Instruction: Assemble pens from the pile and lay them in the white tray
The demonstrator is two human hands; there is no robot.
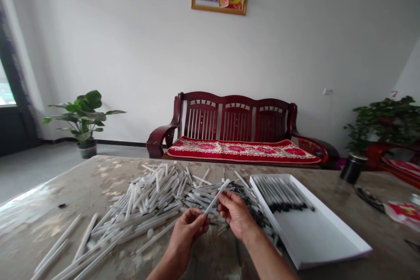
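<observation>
A slim whitish pen [215, 200] is held slantwise between my two hands, above the table. My left hand [190, 229] pinches its lower end between thumb and fingers. Closer to its upper end, the fingers of my right hand [235, 213] are closed around it. Behind and left of my hands spreads a loose pile of white pen parts [147, 197], with darker pieces [241, 197] mixed in toward the right. Right of my right hand, a white tray [323, 238] holds a row of pens [282, 192], their black ends toward me.
The patterned table [108, 173] extends all around. Several loose white tubes [57, 245] lie at the front left. A black canister [353, 168], a cable [369, 199] and a red packet [403, 212] are on the right. A wooden bench [236, 116] stands beyond the table.
</observation>
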